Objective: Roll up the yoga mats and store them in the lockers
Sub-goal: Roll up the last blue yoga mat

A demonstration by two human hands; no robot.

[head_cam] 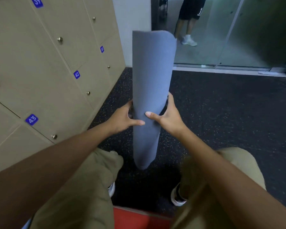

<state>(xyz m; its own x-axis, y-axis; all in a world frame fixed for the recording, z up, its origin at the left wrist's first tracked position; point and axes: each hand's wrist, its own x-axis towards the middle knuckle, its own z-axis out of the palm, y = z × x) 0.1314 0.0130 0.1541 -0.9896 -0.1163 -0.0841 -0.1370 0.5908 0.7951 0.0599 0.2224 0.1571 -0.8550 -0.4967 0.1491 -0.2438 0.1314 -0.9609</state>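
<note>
Rolled and ready, lockers waiting!
Both hands, left hand (122, 116) and right hand (168, 117), are clamping the rolled grey foam yoga mat (153, 76) upright at frame centre; beige numbered lockers (45, 68), upper left, are all showing closed doors, so storing remains.

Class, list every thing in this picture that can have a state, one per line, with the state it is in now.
yoga mat: rolled up, held upright off the floor.
left hand: grips the mat's left side.
right hand: grips the mat's right side.
locker 42: door closed.
locker 43: door closed.
locker 41: door closed.
</note>
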